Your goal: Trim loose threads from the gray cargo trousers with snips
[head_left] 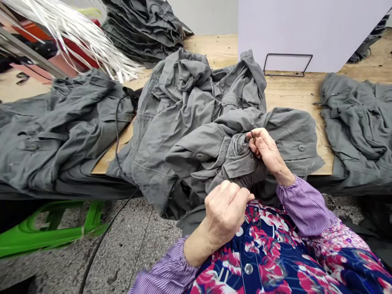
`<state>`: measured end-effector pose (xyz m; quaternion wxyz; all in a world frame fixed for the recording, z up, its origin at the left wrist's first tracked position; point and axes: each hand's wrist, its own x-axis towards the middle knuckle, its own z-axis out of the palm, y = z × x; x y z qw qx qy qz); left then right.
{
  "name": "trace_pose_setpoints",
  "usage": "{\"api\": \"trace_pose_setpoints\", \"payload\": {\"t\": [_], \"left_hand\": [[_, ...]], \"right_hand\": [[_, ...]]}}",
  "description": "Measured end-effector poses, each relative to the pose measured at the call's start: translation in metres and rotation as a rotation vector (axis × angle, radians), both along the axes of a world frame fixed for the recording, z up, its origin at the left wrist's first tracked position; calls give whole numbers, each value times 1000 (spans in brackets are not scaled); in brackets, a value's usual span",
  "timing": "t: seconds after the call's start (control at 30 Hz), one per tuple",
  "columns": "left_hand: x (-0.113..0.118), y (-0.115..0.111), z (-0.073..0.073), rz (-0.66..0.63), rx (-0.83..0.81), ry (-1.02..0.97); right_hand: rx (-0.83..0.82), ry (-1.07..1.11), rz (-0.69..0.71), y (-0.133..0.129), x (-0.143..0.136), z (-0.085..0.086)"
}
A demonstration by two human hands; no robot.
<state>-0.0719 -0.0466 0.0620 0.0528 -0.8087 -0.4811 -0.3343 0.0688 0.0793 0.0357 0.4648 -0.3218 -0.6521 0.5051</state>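
Observation:
A crumpled grey garment with buttons and loose threads lies before me, its near edge hanging off the table. My right hand is closed in a pinch over the bunched cloth. A thin dark tool pokes out between its fingertips; the rest of it is hidden, so its exact kind does not show. Lower and to the left, my left hand is curled into a fist with the thumb pointing right. It is against the garment's lower folds, and whatever its fingers hold is out of sight.
More grey garments lie at left, with another pile at right. Behind are a folded stack, white strips and a white panel on the wooden table. A black cable hangs near a green stool.

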Motion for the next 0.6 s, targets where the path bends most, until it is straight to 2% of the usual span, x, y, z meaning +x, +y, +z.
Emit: {"api": "trace_pose_setpoints", "payload": {"t": [0.13, 0.2, 0.27, 0.4, 0.43, 0.47, 0.5, 0.6], "left_hand": [[11, 23, 4, 269, 210, 201], [13, 36, 0, 318, 257, 278], [13, 39, -4, 237, 236, 287], [13, 22, 1, -200, -19, 193], [13, 19, 4, -239, -32, 153], [13, 18, 8, -209, -6, 111], [12, 19, 12, -114, 45, 77], [7, 38, 20, 241, 119, 103]], "right_hand": [[-158, 186, 89, 8, 1, 0], [-211, 234, 116, 12, 2, 0], [-250, 274, 136, 15, 3, -1], [-284, 371, 163, 21, 4, -3], [-292, 389, 163, 22, 4, -3], [-302, 402, 160, 22, 4, -3], [-312, 408, 156, 23, 4, -3], [-330, 415, 150, 23, 4, -2]]}}
